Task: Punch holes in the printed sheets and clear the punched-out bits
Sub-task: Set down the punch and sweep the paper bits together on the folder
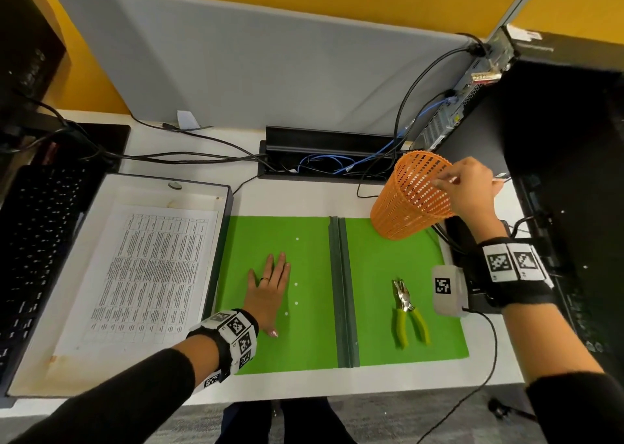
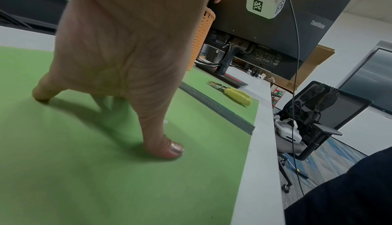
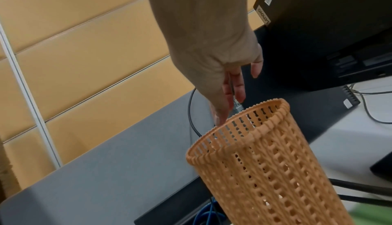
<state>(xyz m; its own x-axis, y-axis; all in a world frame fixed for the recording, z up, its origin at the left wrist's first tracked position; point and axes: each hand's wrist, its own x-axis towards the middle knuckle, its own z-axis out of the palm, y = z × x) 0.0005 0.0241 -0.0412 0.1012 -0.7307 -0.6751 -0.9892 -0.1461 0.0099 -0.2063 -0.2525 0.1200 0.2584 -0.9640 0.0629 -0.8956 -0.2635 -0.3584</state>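
The white desk [image 1: 297, 200] is carrying everything, and the largest thing lying on it is an opened green folder [image 1: 388, 308] with a dark grey spine [image 1: 342, 291] running through its middle from 12 to 6 o'clock. At 9 o'clock of the folder a shallow black-edged tray [image 1: 40, 325] is holding the printed sheets [image 1: 148, 274], stacked flat and covered in dense tables. At the folder's 1 o'clock corner an orange mesh basket [image 1: 408, 197] is standing with its base just on the green — its open rim is leaning toward the right hand [image 1: 469, 190], which is hovering at the rim; in the right wrist view the fingers [image 3: 237, 86] are pointing downward, loosely together, just above and behind the rim, and whether they are pinching anything I cannot tell. The left hand [image 1: 270, 291] is lying flat on the folder's left half, fingers straight and close together, with the thumb spread toward 6 o'clock and pressing its tip on the green. On the right half, toward 4 o'clock, a hand-held hole punch [image 1: 407, 312] with yellow-green handles is lying untouched, its metal head pointing to 12 o'clock. Smallest of all, the punched-out bits [image 1: 296, 284] — a few white dots — are sitting scattered on the left half, just at 3 o'clock of the left hand.
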